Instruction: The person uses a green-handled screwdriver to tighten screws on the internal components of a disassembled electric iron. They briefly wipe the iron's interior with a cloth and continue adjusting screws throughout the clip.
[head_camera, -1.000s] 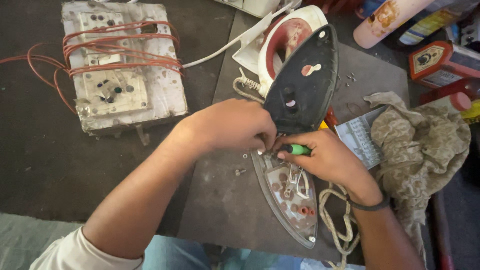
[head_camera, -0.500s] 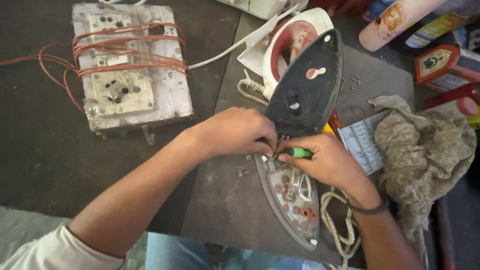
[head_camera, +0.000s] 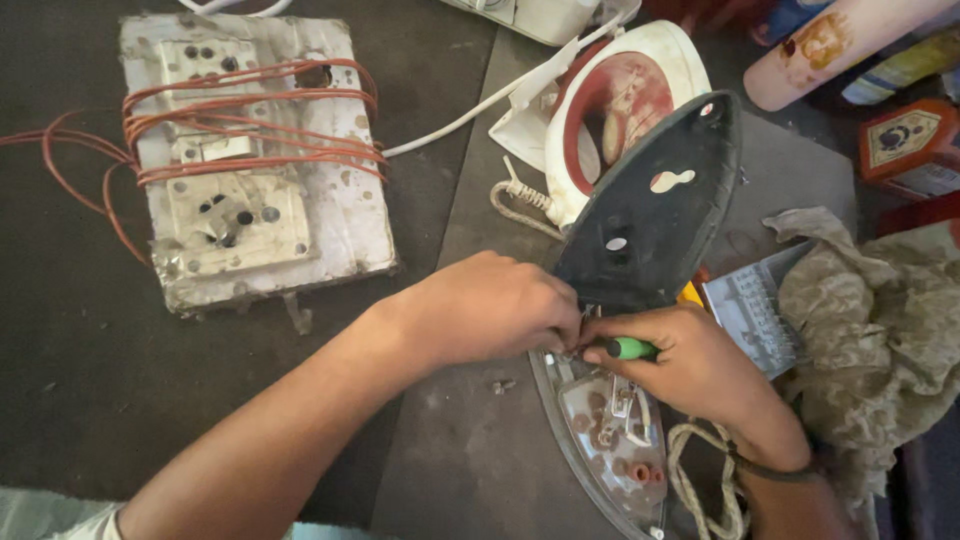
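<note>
Right hand (head_camera: 700, 365) clamped on green-handled screwdriver (head_camera: 632, 348), tip at opened grey metal iron base (head_camera: 610, 440) on dark tabletop (head_camera: 470, 470). Left hand (head_camera: 490, 305) curled, fingers pinched together beside tip, under tilted black soleplate (head_camera: 650, 205).

A single head-worn view looks steeply down, close over the opened iron base (head_camera: 610, 420); the wire-wrapped socket board (head_camera: 250, 160) lies up-left of it, near the frame's top.

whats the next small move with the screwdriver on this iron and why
Probably keep turning the green-handled screwdriver: the right hand grips it with its tip hidden under the left hand, which steadies the opened iron base.
</note>
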